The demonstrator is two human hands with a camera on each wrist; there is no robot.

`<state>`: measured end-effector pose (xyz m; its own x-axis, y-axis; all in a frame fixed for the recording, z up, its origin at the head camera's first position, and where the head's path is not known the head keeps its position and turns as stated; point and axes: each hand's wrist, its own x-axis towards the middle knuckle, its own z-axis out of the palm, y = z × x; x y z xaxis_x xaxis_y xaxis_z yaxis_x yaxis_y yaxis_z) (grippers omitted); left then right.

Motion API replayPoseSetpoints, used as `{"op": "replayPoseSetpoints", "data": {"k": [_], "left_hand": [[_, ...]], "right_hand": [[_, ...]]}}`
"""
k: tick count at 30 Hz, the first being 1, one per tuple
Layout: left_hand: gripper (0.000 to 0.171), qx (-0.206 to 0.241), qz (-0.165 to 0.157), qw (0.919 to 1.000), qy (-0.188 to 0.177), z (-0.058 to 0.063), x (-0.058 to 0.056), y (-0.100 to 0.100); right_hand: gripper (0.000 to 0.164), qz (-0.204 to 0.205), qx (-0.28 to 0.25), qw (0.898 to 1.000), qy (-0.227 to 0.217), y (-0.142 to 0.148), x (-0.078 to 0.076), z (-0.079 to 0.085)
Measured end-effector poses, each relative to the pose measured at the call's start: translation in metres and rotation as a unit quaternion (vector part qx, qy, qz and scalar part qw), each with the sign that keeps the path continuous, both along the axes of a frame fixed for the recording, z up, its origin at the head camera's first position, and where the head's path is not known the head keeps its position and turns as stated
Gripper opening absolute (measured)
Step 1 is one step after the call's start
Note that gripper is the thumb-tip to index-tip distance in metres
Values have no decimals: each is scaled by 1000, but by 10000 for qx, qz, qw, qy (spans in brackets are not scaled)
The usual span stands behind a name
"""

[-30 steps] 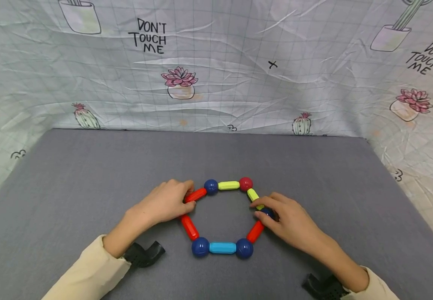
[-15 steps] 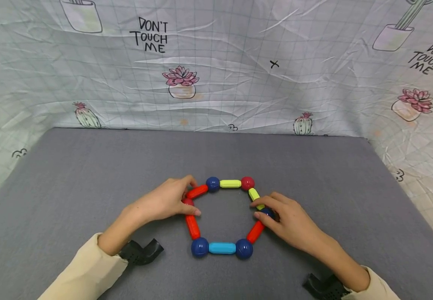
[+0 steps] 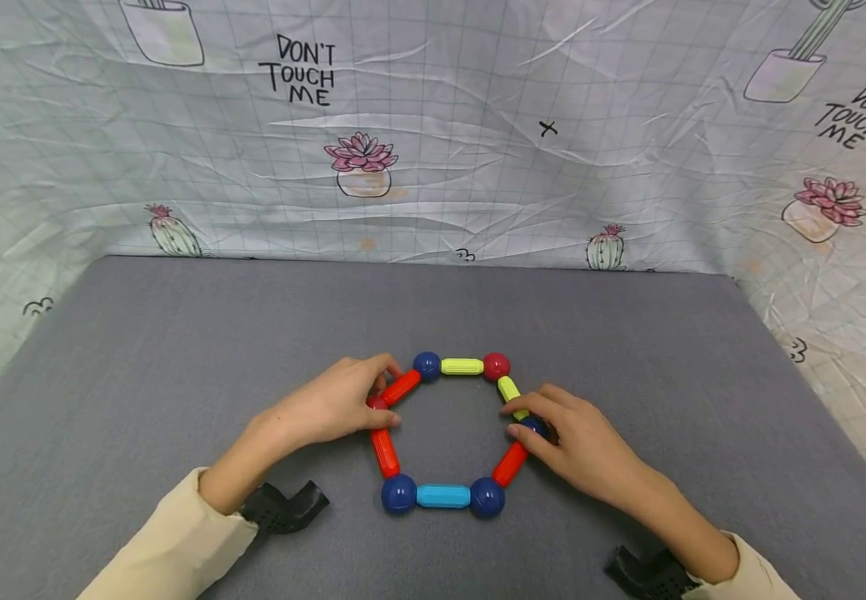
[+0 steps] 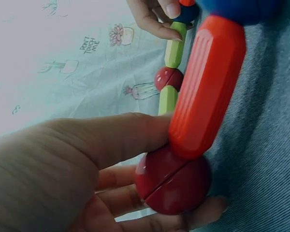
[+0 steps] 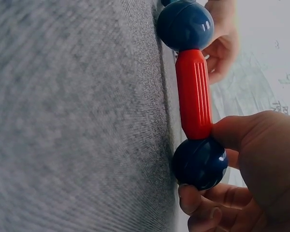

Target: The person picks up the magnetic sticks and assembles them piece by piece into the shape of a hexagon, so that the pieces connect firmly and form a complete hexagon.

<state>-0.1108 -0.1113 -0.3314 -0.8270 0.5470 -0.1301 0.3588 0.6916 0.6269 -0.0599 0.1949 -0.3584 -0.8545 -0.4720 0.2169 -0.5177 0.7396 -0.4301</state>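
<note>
A ring of magnetic rods and balls lies in front of me in the head view. My left hand [image 3: 337, 398] grips the red ball [image 4: 174, 181] at the ring's left corner, thumb on one side and fingers on the other. Two red rods meet at that ball: one rod [image 3: 402, 387] runs to the far blue ball [image 3: 427, 367], the other [image 4: 208, 87] to the near-left blue ball [image 3: 399, 494]. On the right, my right hand [image 3: 583, 437] pinches a blue ball [image 5: 200, 164], which joins a red rod [image 5: 194, 94] and a yellow-green rod [image 3: 509, 393].
A second red ball [image 3: 496, 367] and a yellow-green rod [image 3: 462, 367] form the far side of the ring. A light-blue rod [image 3: 443, 497] and another blue ball [image 3: 488, 497] form the near side. Behind the grey tabletop [image 3: 252, 317] hangs a printed cloth [image 3: 463, 167].
My left hand has shifted slightly to the right with the red ball, and the far-left red rod has swung to a new angle. My right hand has stayed in place.
</note>
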Motion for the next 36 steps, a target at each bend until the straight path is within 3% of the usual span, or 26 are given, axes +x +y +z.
{"op": "replayPoseSetpoints", "data": {"k": [5,12,17,27,31,36], "left_hand": [[46,-62,78,9995,290,-5,2,7],[37,-30,338,9940,1040,-19,3,14],[34,-39,462,9911,1245,-23,3,16],[28,-725,420,9772,1950,-22,6,17],[28,-823,435,9736,2084,-23,7,16],[28,-806,498,9760,1963,-23,7,16]], "right_hand": [[22,127,-72,9999,-6,0,-1,-1],[22,360,-170,9991,-152,-2,0,-3],[22,480,-237,9980,-331,-3,1,-2],[20,428,-205,9987,-177,-4,2,-2],[18,395,-199,9990,-70,-4,2,-2],[17,368,-135,9992,-64,-3,2,-2]]}}
